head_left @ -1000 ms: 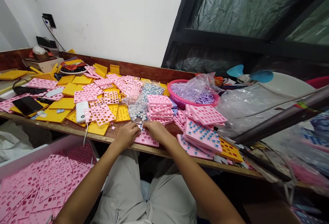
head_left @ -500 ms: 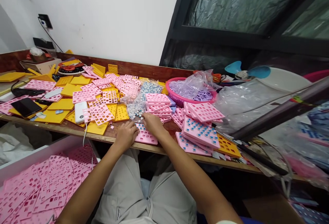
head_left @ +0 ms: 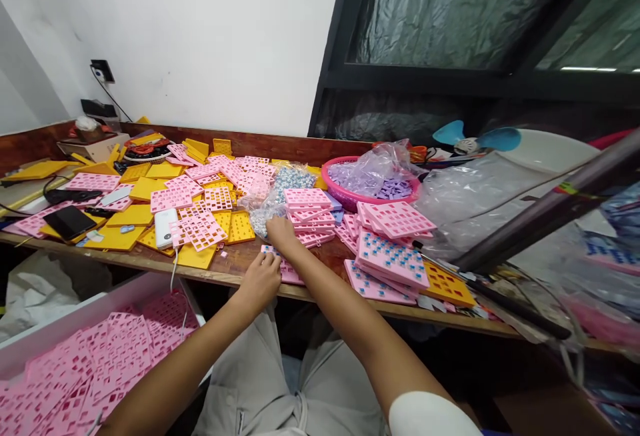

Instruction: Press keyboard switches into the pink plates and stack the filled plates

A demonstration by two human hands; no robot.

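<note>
A pink perforated plate (head_left: 290, 272) lies at the near edge of the wooden bench, partly filled with small blue-and-white pieces. My left hand (head_left: 262, 278) rests on its left side, fingers curled and pressed on the plate. My right hand (head_left: 280, 230) reaches past it into a clear bag of small blue-and-white pieces (head_left: 262, 212), fingers bent down among them; what they pinch is hidden. A stack of pink plates (head_left: 309, 215) stands just right of that hand.
Yellow and pink plates (head_left: 197, 199) cover the bench's left, with a white power bank (head_left: 165, 227) and a phone (head_left: 69, 222). Filled pink plates (head_left: 393, 259) lie right, a pink basket (head_left: 367, 186) behind. A bin of pink plates (head_left: 90, 363) sits below left. A dark pole (head_left: 545, 209) slants at right.
My right hand has left the plate and moved forward into the bag of small pieces. My left hand has slid right onto the plate. The view has shifted slightly.
</note>
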